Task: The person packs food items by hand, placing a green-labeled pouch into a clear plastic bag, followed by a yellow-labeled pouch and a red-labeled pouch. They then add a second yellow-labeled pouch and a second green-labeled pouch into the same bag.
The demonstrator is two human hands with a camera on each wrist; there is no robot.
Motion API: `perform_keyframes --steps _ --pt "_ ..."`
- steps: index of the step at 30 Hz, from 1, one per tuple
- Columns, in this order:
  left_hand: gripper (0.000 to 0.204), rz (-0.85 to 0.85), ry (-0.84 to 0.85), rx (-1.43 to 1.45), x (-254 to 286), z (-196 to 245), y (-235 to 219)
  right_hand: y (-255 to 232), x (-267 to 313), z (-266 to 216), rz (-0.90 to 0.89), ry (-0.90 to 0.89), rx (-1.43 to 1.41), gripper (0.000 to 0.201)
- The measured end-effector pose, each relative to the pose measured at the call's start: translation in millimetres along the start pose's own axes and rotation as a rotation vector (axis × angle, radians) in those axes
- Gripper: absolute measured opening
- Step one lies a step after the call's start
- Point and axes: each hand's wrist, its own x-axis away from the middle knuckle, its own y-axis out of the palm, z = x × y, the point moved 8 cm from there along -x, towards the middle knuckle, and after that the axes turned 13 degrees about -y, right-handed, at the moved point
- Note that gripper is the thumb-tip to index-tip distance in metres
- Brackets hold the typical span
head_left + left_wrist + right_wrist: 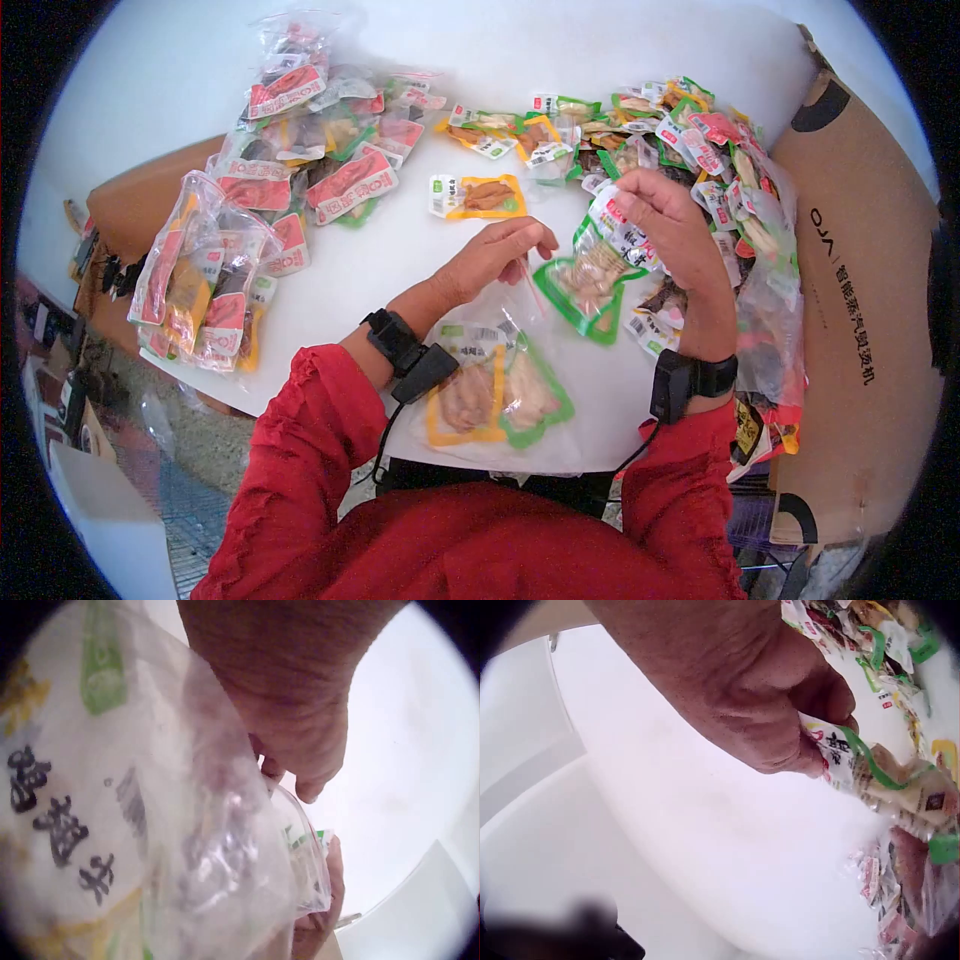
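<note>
The right hand [665,225] pinches the top of a green-edged food packet [592,280], which hangs tilted above the white table; in the right wrist view that hand [742,697] grips the packet's corner [840,754]. The left hand [492,258] holds the mouth edge of a clear plastic bag [520,310] with curled fingers. Inside the bag, a yellow-edged packet [465,395] and a green-edged packet [532,392] lie side by side. In the left wrist view the clear bag [225,847] covers much of the frame, beside the left hand [285,712].
A single yellow-edged packet [488,196] lies beyond the hands. Filled clear bags with red-labelled packets [350,185] are piled at the left. Many loose packets [690,150] are heaped at the back right. A cardboard box [850,300] stands along the right side.
</note>
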Motion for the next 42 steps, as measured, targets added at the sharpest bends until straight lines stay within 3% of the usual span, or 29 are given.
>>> perform_keyframes --steps 4,7,9,11,12,16,19,20,27,33,42 --pt "0.036 -0.104 -0.003 -0.004 3.0 2.6 22.9 27.9 0.5 19.2 -0.159 0.108 -0.033 0.016" --pt "0.03 -0.162 -0.046 0.027 -1.8 -9.1 29.1 44.2 3.3 35.9 -0.15 0.185 -0.127 0.017" --pt "0.025 -0.034 -0.132 0.218 -13.2 -30.8 14.1 47.7 2.6 55.8 -0.14 0.178 -0.105 0.019" --pt "0.023 0.016 -0.14 0.324 -13.7 -31.0 3.7 39.4 0.6 66.4 0.131 0.221 -0.363 0.021" --pt "0.022 0.061 -0.154 0.439 -13.3 -32.4 -3.9 40.0 6.3 73.3 0.183 0.32 -0.482 0.023" --pt "0.022 0.122 -0.001 0.575 -15.5 -26.7 -23.2 55.1 12.9 89.6 0.14 0.413 -0.418 0.021" --pt "0.021 0.158 0.02 0.585 -16.8 -28.8 -31.7 67.4 12.7 103.4 0.093 0.305 -0.457 0.018" --pt "0.021 0.129 0.024 0.605 -15.0 -25.3 -27.9 67.4 13.9 104.1 0.167 0.299 -0.503 0.016" --pt "0.019 0.103 -0.018 0.647 -15.3 -26.9 -21.8 71.0 17.5 100.5 0.232 0.289 -0.485 0.01" --pt "0.017 0.121 -0.037 0.658 -12.6 -27.5 -22.9 85.0 19.8 111.8 0.319 0.229 -0.717 0.014" --pt "0.02 0.09 -0.008 0.67 -14.6 -29.0 -22.3 93.6 21.9 101.4 0.261 0.287 -0.911 0.024"
